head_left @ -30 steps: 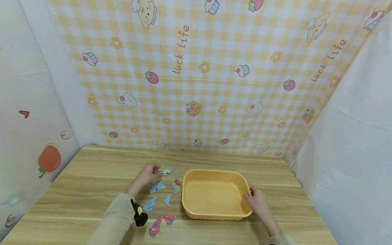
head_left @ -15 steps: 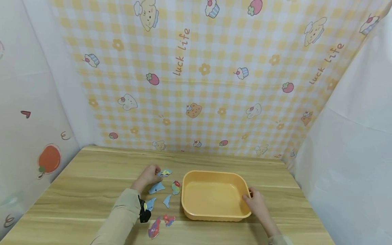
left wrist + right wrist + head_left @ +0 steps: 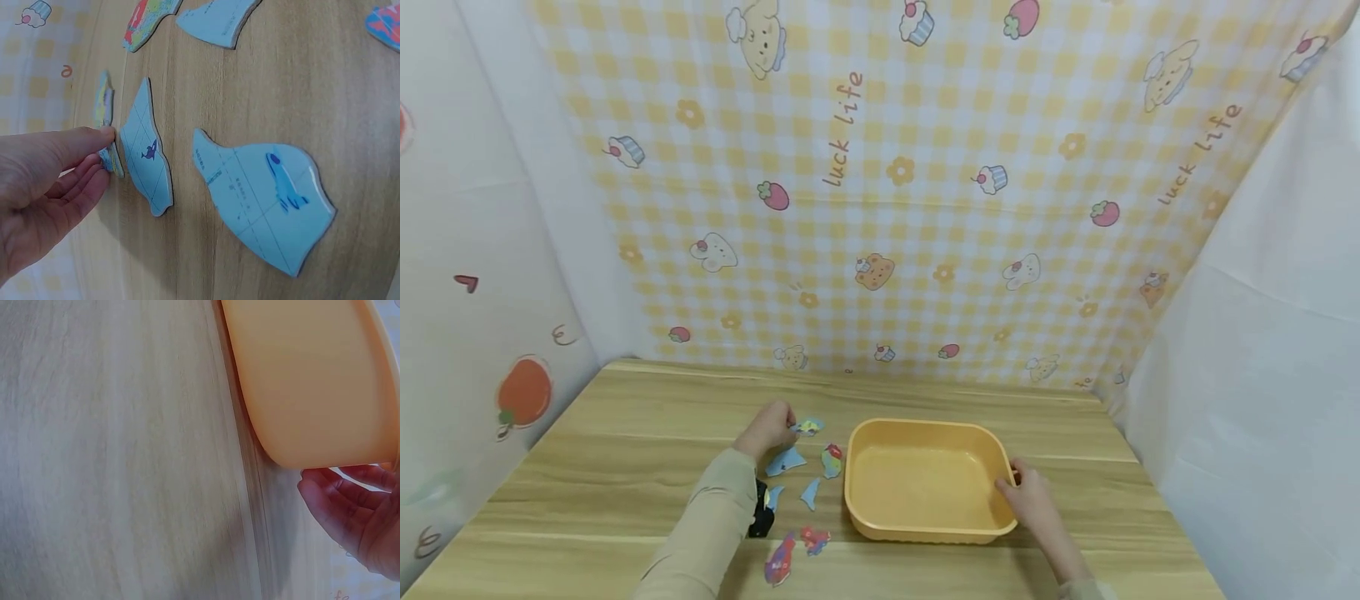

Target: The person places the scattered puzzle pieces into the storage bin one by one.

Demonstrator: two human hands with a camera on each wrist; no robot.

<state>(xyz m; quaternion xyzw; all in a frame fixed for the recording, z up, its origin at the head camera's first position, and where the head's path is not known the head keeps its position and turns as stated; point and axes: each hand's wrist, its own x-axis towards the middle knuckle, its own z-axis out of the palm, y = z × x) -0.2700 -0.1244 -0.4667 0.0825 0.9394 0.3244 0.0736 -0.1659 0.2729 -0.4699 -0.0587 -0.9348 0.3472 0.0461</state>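
In the left wrist view the left hand (image 3: 59,181) pinches a small yellow-and-blue puzzle piece (image 3: 105,100) between thumb and fingers; the head view shows this hand (image 3: 769,427) at the back of the group. Beside it lies a light blue piece with a small whale (image 3: 149,150), and farther off a larger blue piece (image 3: 265,197). My right hand (image 3: 1028,493) grips the right rim of a yellow-orange tray (image 3: 928,533), thumb on the inner side. From the right wrist view, the fingers of that hand (image 3: 359,512) are against the tray's outer wall (image 3: 312,425).
Between the left arm and the tray lie a green-and-red piece (image 3: 831,460), a narrow blue piece (image 3: 810,493) and two red-purple pieces (image 3: 780,560) (image 3: 815,540) nearer the front. A patterned cloth (image 3: 880,208) hangs behind the wooden table (image 3: 587,467).
The left forearm has swung rightward, covering part of a blue piece, and the left fingers have closed on the yellow-and-blue piece. The right hand stays at the tray rim.
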